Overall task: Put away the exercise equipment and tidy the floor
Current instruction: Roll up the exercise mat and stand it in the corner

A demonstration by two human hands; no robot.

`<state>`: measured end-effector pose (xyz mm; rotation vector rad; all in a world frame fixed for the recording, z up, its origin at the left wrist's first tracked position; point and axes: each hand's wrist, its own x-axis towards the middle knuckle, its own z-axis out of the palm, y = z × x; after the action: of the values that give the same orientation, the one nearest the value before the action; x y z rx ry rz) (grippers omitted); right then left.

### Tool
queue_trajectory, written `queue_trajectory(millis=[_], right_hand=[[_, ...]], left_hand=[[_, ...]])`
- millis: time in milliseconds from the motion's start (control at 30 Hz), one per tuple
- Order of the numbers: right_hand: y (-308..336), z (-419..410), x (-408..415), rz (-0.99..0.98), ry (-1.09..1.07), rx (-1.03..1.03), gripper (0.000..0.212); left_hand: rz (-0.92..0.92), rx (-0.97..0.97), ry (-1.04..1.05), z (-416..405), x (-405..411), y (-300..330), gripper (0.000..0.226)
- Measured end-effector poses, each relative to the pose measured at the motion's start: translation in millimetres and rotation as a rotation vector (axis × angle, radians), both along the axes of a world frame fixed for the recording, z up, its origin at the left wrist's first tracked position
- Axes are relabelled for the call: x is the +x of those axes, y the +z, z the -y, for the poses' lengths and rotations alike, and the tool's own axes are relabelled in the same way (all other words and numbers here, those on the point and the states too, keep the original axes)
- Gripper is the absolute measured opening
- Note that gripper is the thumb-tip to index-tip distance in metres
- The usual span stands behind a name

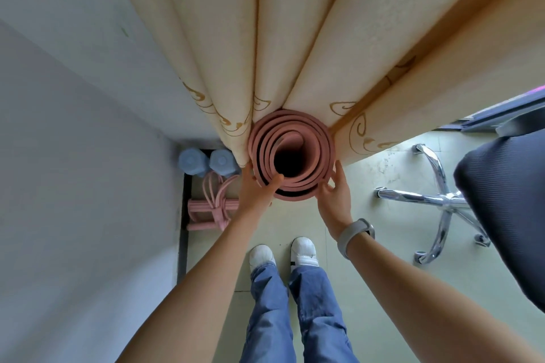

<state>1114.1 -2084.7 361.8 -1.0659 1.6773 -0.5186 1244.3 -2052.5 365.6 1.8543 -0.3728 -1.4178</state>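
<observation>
Head view: pale green floor [380, 168], cream curtain [295, 38], grey wall [73, 127]. Left hand [259, 188] gripping pink mat [292, 156]; right hand [336, 194] spread against it.

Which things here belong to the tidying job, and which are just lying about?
Belonging to the job:
- rolled pink foam exercise mat, standing on end, held by both hands
- two pale blue dumbbells
- pink resistance pull-rope

Just there:
- cream patterned curtain
- chrome-legged dark office chair
</observation>
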Motion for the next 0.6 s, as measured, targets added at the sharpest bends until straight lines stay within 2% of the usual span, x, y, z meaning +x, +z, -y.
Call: queue_trajectory(millis=[133, 233, 300, 433, 600], right_hand=[[13.3, -10.8, -6.9, -0.021, -0.067, 0.054, 0.050], [33.2, -21.6, -19.4, -0.062, -0.070, 0.056, 0.043], [53.1, -33.0, -32.1, -0.075, -0.063, 0.056, 0.038], [94.5, -61.3, -70.0, -0.179, 0.001, 0.020, 0.036], [133.0, -118.5, -146.2, -0.397, 0.048, 0.014, 0.038]], left_hand=[[0.147, 0.000, -0.039, -11.1, -3.6, 9.5, 0.054], [0.323, -0.029, -0.183, -18.0, -7.9, 26.0, 0.033], [0.401, -0.028, -0.287, -24.5, -15.6, 45.0, 0.033], [0.631, -0.085, -0.578, -37.2, -33.7, 85.1, 0.039], [0.844, -0.108, -1.078, -56.1, -90.4, 128.8, 0.044]])
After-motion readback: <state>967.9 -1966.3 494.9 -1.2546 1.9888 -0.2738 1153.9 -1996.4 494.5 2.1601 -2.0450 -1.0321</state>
